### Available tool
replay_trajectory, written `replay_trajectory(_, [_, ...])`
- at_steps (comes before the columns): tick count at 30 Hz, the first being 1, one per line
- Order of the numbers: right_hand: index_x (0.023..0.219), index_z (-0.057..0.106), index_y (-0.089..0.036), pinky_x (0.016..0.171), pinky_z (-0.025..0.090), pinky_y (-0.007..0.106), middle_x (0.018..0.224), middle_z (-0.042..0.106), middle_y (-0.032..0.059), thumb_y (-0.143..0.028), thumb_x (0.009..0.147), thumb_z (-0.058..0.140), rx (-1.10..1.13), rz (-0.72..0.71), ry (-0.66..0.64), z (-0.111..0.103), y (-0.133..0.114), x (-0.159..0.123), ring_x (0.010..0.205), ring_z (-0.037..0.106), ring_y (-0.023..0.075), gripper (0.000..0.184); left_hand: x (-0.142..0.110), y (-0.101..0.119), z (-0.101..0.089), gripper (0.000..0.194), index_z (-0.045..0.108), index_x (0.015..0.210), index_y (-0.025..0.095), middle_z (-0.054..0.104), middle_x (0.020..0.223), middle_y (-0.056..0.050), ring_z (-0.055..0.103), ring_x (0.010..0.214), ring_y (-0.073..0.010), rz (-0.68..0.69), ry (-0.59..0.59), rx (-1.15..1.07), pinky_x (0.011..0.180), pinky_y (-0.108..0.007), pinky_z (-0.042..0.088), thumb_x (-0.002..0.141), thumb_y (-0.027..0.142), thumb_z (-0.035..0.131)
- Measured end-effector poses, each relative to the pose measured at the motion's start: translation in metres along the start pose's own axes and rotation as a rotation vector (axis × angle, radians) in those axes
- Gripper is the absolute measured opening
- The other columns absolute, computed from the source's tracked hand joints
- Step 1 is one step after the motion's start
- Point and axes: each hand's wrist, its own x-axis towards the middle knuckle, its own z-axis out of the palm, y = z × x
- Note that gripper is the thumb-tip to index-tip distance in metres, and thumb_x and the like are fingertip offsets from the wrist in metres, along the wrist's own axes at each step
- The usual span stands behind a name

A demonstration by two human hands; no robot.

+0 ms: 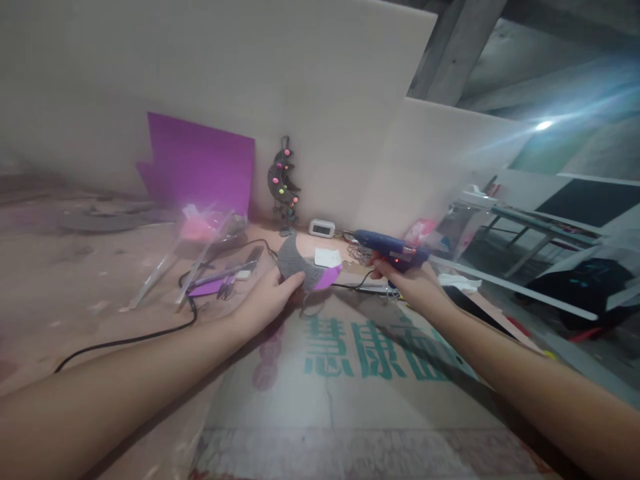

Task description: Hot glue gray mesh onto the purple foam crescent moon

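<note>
Between my left thumb and fingers is a crescent moon cutout (296, 259), mostly wrapped in grey yarn, with a bare purple end at its right. My left hand (284, 288) is closed on its lower left part. A loose strand of yarn hangs below it. My right hand (407, 277) grips a blue hot glue gun (387, 247) with a small red light lit on its side. The gun's nozzle points left, above and to the right of the moon and apart from it. A white card (327, 257) shows just behind the purple end.
A finished-looking grey moon ornament with coloured balls (283, 177) stands against the wall beside a small white digital clock (321, 229). Purple sheets (203, 163) lean at left. Clear glue sticks (156, 277), a black cable (135, 339) and printed cardboard (320, 400) lie on the table.
</note>
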Motion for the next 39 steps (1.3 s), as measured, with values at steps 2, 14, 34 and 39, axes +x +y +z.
replay_trajectory(2, [0.088,0.067,-0.018,0.075,0.054,0.034,0.088,0.073,0.0089,-0.042,0.081,0.061,-0.060,-0.029,-0.041,0.002,0.001,0.010,0.078,0.069,0.0227,0.025,-0.003,0.005,0.000,0.016,0.058,0.083,0.016,0.055,0.063,0.004,0.047,0.055,-0.0114,-0.036,-0.040,-0.009,0.050,-0.021,0.036,0.078,0.031,0.054])
replay_trajectory(14, [0.075,0.071,-0.017,0.062,0.053,0.027,0.072,0.074,0.0059,-0.044,0.080,0.062,-0.165,0.047,-0.287,0.061,0.053,0.089,0.067,0.069,0.0214,0.029,-0.004,0.006,0.002,0.015,0.054,0.073,0.017,0.053,0.060,0.004,0.047,0.052,-0.0110,-0.103,-0.112,0.008,0.047,-0.021,0.035,0.075,0.032,0.053])
replay_trajectory(34, [0.083,0.065,-0.024,0.082,0.051,0.045,0.085,0.069,0.0067,-0.049,0.081,0.055,-0.181,-0.049,-0.142,0.008,0.006,-0.033,0.084,0.064,0.0272,0.027,0.007,-0.011,-0.003,0.033,0.050,0.062,0.018,0.048,0.051,0.004,0.042,0.046,-0.0106,-0.062,-0.030,0.031,0.045,-0.023,0.029,0.079,0.045,0.056])
replay_trajectory(39, [0.081,0.064,-0.023,0.068,0.052,0.038,0.082,0.067,0.0048,-0.045,0.079,0.062,-0.103,-0.071,-0.306,0.019,0.002,-0.050,0.075,0.062,0.0233,0.023,0.008,-0.012,-0.006,0.035,0.054,0.063,0.016,0.051,0.051,0.002,0.044,0.046,-0.0104,-0.112,-0.004,0.091,0.044,-0.022,0.030,0.079,0.047,0.056])
